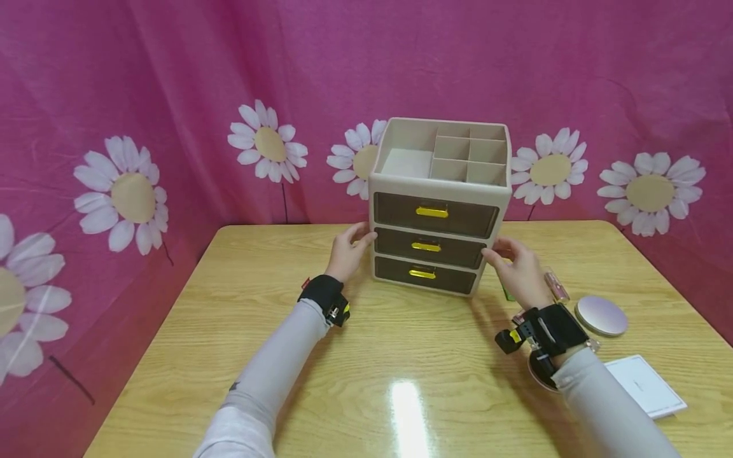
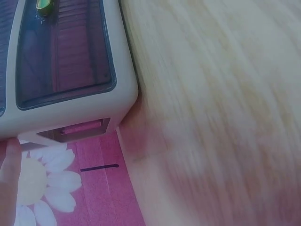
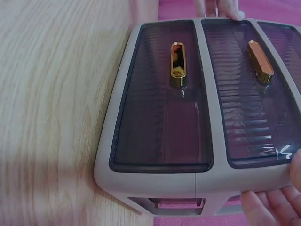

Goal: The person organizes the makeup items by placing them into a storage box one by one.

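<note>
A beige desktop drawer organizer [image 1: 438,181] stands on the table towards the back, with three dark see-through drawers and gold handles. All three drawers are closed, and the divided tray on its top holds nothing. My left hand [image 1: 350,251] grips the left side, thumb at the front edge by the middle drawer. On the opposite side my right hand [image 1: 518,270] holds the organizer, its thumb at the front edge. In the right wrist view, the right fingers [image 3: 277,205] curl along the side wall near a cut-out slot.
Right of the organizer lie a pink tube [image 1: 556,286], a round lilac-silver case [image 1: 601,315] and a flat white square item [image 1: 646,386]. A dark round item [image 1: 541,370] is partly hidden under my right wrist. A pink daisy-print curtain [image 1: 321,57] hangs behind the table.
</note>
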